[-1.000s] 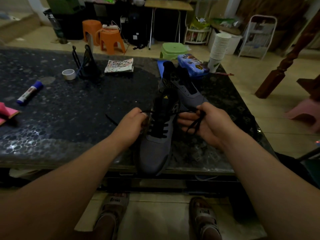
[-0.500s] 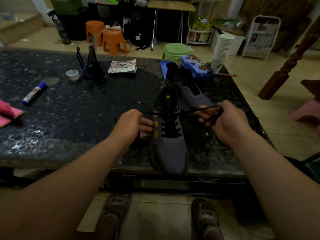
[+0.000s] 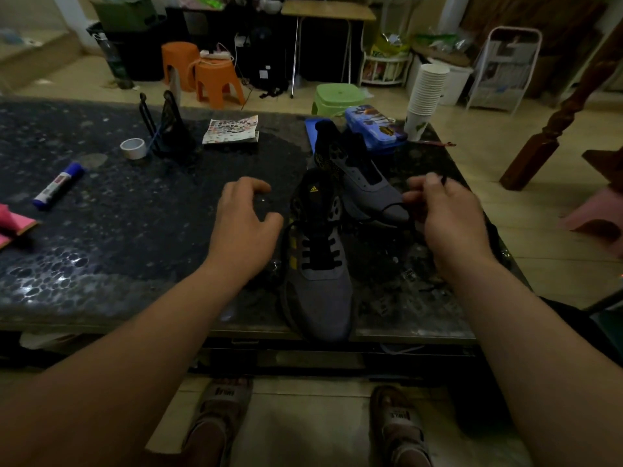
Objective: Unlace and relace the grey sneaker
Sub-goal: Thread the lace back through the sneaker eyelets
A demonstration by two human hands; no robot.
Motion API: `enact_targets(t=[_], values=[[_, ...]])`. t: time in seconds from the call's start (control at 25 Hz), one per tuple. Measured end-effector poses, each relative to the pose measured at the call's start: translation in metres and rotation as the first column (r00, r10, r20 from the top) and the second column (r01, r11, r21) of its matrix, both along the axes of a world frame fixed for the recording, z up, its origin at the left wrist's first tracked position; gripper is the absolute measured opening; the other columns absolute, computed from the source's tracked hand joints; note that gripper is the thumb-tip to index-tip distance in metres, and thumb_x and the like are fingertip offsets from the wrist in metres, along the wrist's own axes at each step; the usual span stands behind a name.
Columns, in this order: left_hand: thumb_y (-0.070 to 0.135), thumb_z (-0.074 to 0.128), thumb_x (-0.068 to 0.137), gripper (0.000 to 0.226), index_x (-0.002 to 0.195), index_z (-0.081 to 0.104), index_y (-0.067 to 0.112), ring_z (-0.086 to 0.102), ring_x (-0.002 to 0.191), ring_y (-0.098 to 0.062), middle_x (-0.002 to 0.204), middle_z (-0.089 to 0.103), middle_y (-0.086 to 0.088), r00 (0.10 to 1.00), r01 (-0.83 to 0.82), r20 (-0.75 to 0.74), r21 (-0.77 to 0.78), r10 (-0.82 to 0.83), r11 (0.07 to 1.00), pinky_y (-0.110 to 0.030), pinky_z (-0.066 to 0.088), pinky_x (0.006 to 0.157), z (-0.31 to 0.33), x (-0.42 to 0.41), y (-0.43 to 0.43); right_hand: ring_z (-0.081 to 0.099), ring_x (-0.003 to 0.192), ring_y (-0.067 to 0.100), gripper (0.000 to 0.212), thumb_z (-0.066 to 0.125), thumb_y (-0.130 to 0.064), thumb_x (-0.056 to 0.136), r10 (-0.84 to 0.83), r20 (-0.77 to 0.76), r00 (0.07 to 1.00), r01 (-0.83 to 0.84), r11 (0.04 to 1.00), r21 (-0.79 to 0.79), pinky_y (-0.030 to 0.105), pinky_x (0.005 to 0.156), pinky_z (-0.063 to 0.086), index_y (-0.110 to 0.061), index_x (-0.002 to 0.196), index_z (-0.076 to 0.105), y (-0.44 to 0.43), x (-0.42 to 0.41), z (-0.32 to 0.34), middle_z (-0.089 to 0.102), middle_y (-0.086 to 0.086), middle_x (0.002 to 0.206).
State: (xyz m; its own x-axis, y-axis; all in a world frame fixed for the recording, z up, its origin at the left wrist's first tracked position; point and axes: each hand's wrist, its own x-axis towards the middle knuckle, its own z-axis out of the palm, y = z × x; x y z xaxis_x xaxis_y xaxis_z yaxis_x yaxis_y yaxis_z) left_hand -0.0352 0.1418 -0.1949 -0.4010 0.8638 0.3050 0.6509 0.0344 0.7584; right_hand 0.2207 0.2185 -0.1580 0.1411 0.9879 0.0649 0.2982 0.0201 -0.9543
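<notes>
Now, the sneaker [image 3: 317, 284] lies on the table [image 3: 135, 251] right between the two hands, with its toe at 6 o'clock by the near edge and its tongue up at 12. So its long axis runs straight away from the person.

The left hand [image 3: 242, 227] is at the shoe's 9 o'clock, just beside the upper, fingers spread and loosely bent, gripping nothing.

The right hand [image 3: 445, 224] sits out at 3 o'clock, a little further off, pinching one end of the lace [image 3: 317, 255]. The tip pokes up above the knuckles. The lower rows are threaded and the top eyelets look bare.

I'd say the left is the nearer hand for steadying the shoe. I can't make out the other lace end in this light.

A second sneaker [image 3: 367, 187] is close behind at 1 o'clock.
</notes>
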Motion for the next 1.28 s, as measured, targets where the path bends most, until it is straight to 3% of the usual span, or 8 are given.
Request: enact_targets(t=[0.16, 0.32, 0.44, 0.52, 0.88, 1.0, 1.12, 1.28], values=[[0.021, 0.059, 0.088, 0.033, 0.121, 0.06, 0.024, 0.053, 0.115, -0.021, 0.123, 0.05, 0.004, 0.982, 0.103, -0.167, 0.058, -0.092, 0.993, -0.047, 0.049, 0.099, -0.001, 0.012, 0.0, 0.062, 0.066, 0.013, 0.033, 0.04, -0.039, 0.109, -0.051, -0.155, 0.987, 0.067, 0.993, 0.095, 0.031, 0.066, 0.05, -0.028, 0.103, 0.071, 0.008, 0.003, 0.027, 0.058, -0.008, 0.061], [0.023, 0.063, 0.094, 0.025, 0.119, 0.067, 0.022, 0.052, 0.111, -0.018, 0.117, 0.054, 0.005, 0.949, 0.166, -0.284, 0.084, -0.136, 0.983, -0.045, 0.049, 0.097, 0.008, 0.029, 0.005, 0.04, 0.051, 0.011, 0.024, 0.047, -0.034, 0.105, 0.219, -0.181, 0.959, -0.233, 0.97, -0.062, 0.029, 0.049, 0.032, -0.019, 0.091, 0.058, -0.003, -0.017, 0.028, 0.044, -0.006, 0.06], [0.031, 0.053, 0.097, 0.045, 0.14, 0.059, 0.019, 0.059, 0.123, -0.01, 0.132, 0.061, 0.004, 0.905, 0.377, 0.188, 0.053, -0.38, 0.925, -0.035, 0.049, 0.107, 0.033, 0.053, 0.011, 0.061, 0.065, 0.014, 0.025, 0.051, -0.023, 0.106, 0.455, -0.059, 0.889, -0.454, 0.891, 0.027, 0.031, 0.062, 0.049, -0.014, 0.092, 0.07, -0.02, -0.037, 0.038, 0.063, -0.002, 0.071], [0.028, 0.045, 0.105, 0.042, 0.144, 0.056, 0.017, 0.061, 0.128, -0.009, 0.138, 0.065, 0.0, 0.689, 0.474, 0.558, 0.135, -0.462, 0.87, -0.031, 0.047, 0.111, 0.045, 0.067, 0.013, 0.072, 0.081, 0.014, 0.026, 0.054, -0.023, 0.106, 0.52, 0.038, 0.854, -0.521, 0.851, 0.065, 0.029, 0.074, 0.057, -0.014, 0.1, 0.078, -0.025, -0.046, 0.042, 0.076, -0.002, 0.084], [0.025, 0.038, 0.113, 0.031, 0.098, 0.06, 0.01, 0.058, 0.06, -0.019, 0.071, 0.057, -0.004, 0.529, 0.158, 0.798, 0.241, -0.288, 0.958, -0.037, 0.058, 0.066, 0.055, 0.035, 0.017, 0.067, 0.084, 0.019, 0.025, 0.05, -0.01, 0.103, 0.344, -0.098, 0.934, -0.353, 0.93, -0.1, 0.037, 0.08, 0.059, -0.025, 0.102, 0.071, 0.002, -0.049, 0.015, 0.071, 0.004, 0.093], [0.022, 0.041, 0.112, 0.026, 0.102, 0.063, 0.013, 0.033, 0.05, -0.008, 0.071, 0.046, 0.002, 0.701, 0.18, 0.676, 0.14, -0.227, 0.974, -0.022, 0.029, 0.044, 0.055, 0.017, 0.017, 0.064, 0.082, 0.008, 0.027, 0.05, -0.02, 0.107, 0.475, 0.122, 0.872, -0.463, 0.879, -0.115, 0.024, 0.069, 0.052, -0.036, 0.117, 0.069, 0.007, -0.049, 0.002, 0.068, -0.005, 0.096], [0.021, 0.045, 0.11, 0.025, 0.111, 0.07, 0.02, 0.043, 0.058, -0.005, 0.085, 0.061, 0.005, 0.872, 0.195, 0.437, 0.104, -0.221, 0.975, -0.019, 0.038, 0.053, 0.058, 0.009, 0.017, 0.063, 0.081, 0.005, 0.01, 0.063, -0.041, 0.101, 0.501, 0.276, 0.82, -0.496, 0.863, -0.093, 0.024, 0.067, 0.046, -0.034, 0.106, 0.068, 0.009, -0.06, -0.005, 0.065, -0.011, 0.087], [0.015, 0.054, 0.106, 0.021, 0.114, 0.071, 0.024, 0.063, 0.08, 0.002, 0.094, 0.074, 0.009, 0.934, 0.35, 0.089, -0.046, -0.346, 0.935, -0.014, 0.048, 0.071, 0.04, 0.019, 0.017, 0.061, 0.066, 0.013, 0.009, 0.07, -0.018, 0.093, 0.432, 0.122, 0.894, -0.419, 0.901, -0.114, 0.033, 0.061, 0.05, -0.023, 0.098, 0.065, 0.019, -0.06, -0.013, 0.065, 0.0, 0.079]])
